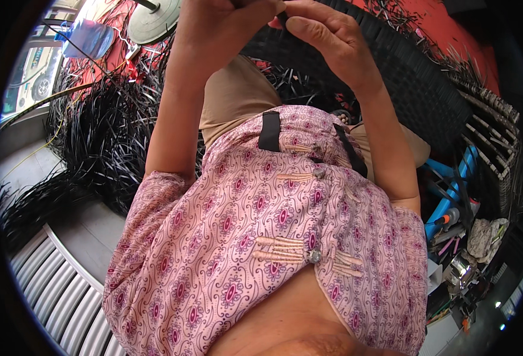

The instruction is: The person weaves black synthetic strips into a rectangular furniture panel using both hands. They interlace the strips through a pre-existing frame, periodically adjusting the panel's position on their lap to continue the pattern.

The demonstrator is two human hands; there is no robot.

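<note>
Both hands are raised close together at the top edge of the head view, fingertips meeting. My left hand is closed in a pinch, its upper part cut off by the picture's edge. My right hand is also closed, thumb and fingers pressed together around a small dark piece, mostly hidden. Whether the left fingers grip that same piece I cannot tell. Beyond and below the hands spreads a large black woven panel, lying across the lap region and reaching to the right.
A heap of loose black strips lies at the left. Farther off are a blue translucent container and a round grey base. A slatted metal seat stands lower left; a blue frame and tools are at right.
</note>
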